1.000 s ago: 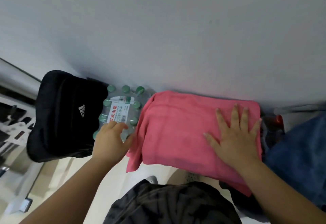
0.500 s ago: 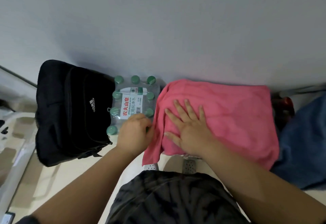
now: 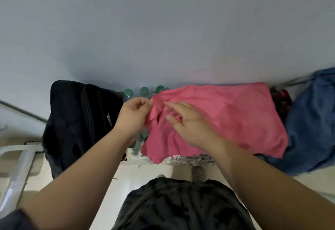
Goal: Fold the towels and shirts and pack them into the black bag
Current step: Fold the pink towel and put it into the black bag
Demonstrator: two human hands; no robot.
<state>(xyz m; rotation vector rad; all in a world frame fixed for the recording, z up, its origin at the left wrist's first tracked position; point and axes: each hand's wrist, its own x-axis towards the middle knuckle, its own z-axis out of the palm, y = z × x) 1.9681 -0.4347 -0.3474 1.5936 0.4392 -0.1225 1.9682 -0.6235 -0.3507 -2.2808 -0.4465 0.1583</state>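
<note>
Folds and rumples mark the pink towel [image 3: 226,117], which lies spread over a low stack against the grey wall [image 3: 163,30]; its left part is bunched up and its near edge hangs down over crinkled clear plastic [image 3: 190,158]. The left hand [image 3: 132,117] has its fingers curled, with thumb and forefinger pinching the towel's upper left corner. The right hand [image 3: 188,124] sits over the bunched part just beside it, fingers apart and loosely bent, forefinger reaching toward that same corner. It grips nothing that I can see, and whether its fingertips touch the cloth I cannot tell.

Just left of the towel stands a shrink-wrapped pack of water bottles [image 3: 144,90] with green caps, partly hidden behind the left hand and partly covered by the towel's edge. Beyond the pack, touching it, the black bag [image 3: 72,121] leans upright against the wall, a small white logo on its front. Whether it is zipped I cannot tell.

On the towel's other side a blue cloth [image 3: 311,130] lies heaped, its near end on the pale floor [image 3: 145,171]. Between it and the towel shows a dark red item [image 3: 282,99], too hidden to identify.

Nearest the camera are the person's dark shorts [image 3: 181,202] and a grey perforated shoe [image 3: 198,172]. A white frame [image 3: 16,166] lies on the floor at far left.
</note>
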